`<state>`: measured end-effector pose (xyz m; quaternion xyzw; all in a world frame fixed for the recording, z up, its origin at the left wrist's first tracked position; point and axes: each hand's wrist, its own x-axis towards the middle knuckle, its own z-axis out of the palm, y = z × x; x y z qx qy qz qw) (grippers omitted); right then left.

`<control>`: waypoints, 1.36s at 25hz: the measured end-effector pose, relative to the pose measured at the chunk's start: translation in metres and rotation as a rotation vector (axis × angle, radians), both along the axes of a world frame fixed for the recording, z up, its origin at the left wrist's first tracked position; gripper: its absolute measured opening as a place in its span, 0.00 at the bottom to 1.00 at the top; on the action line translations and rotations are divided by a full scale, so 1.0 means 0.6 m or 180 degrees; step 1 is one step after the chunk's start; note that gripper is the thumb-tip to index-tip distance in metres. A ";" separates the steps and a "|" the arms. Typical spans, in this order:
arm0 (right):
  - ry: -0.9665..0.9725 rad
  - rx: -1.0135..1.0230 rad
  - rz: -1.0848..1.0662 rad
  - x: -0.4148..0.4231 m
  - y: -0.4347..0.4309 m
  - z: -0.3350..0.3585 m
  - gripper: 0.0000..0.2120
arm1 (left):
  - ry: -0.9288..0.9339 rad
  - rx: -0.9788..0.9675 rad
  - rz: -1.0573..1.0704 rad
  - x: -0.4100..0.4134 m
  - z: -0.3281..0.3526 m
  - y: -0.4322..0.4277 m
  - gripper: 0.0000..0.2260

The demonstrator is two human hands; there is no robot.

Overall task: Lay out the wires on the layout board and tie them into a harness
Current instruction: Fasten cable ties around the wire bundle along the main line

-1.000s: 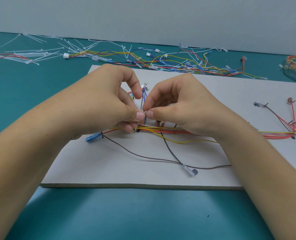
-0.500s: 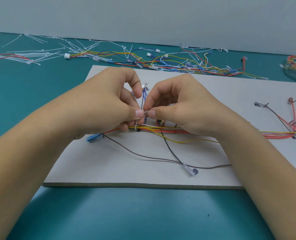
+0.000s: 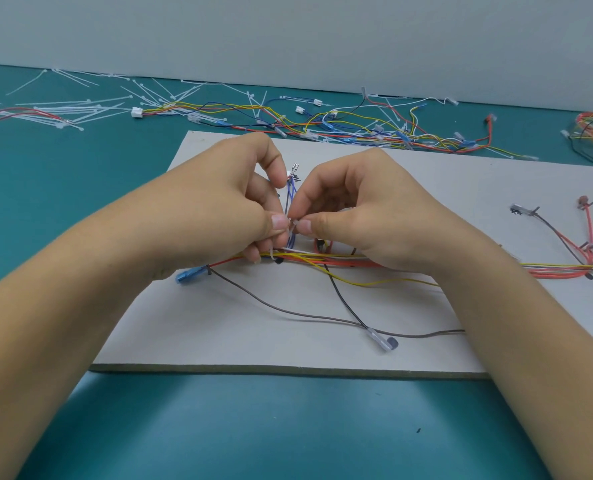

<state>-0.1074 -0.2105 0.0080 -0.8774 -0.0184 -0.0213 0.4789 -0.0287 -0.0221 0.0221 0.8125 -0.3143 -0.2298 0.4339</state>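
Centre frame, over the board (image 3: 253, 334): left hand (image 3: 215, 216) and right hand (image 3: 371, 216) meet thumb to thumb, each pinching a white tie (image 3: 292, 227) at the thumb tip, other fingers curled. Tie sits against the blue wires (image 3: 291, 195), which rise upright between the hands. Bundle (image 3: 326, 262) of red, yellow and white wires lies flat on the board under both hands and runs off to the right edge. Blue connector (image 3: 191, 274) at its left end. Brown wire (image 3: 288, 311) loops across lower centre. Spare ties (image 3: 80, 112) upper left and loose wires (image 3: 357, 129) top centre, both on the table (image 3: 219, 427).
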 end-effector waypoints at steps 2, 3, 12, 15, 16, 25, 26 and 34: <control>-0.0005 0.0011 -0.0003 0.000 0.000 0.000 0.07 | 0.0019 0.0009 -0.0010 -0.002 -0.004 -0.004 0.13; -0.0010 0.0010 -0.0005 0.000 0.000 -0.001 0.07 | 0.0033 0.0020 -0.0015 -0.002 -0.004 -0.004 0.14; -0.0026 0.0017 0.0003 0.002 0.000 -0.002 0.07 | 0.0143 -0.0024 0.0004 -0.002 -0.006 -0.007 0.15; -0.0022 0.0047 0.0026 0.002 0.000 -0.003 0.07 | 0.0122 -0.0017 0.0045 -0.003 -0.005 -0.008 0.15; -0.0032 0.0047 0.0038 0.002 -0.001 -0.003 0.07 | 0.0105 -0.0018 0.0068 -0.003 -0.005 -0.008 0.15; -0.0063 0.0000 0.0086 0.002 -0.003 -0.003 0.06 | 0.0102 0.0003 0.0103 -0.004 -0.003 -0.008 0.16; -0.0061 0.0003 0.0080 0.002 -0.003 -0.003 0.06 | 0.0110 -0.0002 0.0099 -0.004 -0.002 -0.008 0.16; -0.0074 -0.0002 0.0071 0.002 -0.002 -0.005 0.06 | 0.0106 0.0048 0.0080 -0.007 -0.001 -0.009 0.15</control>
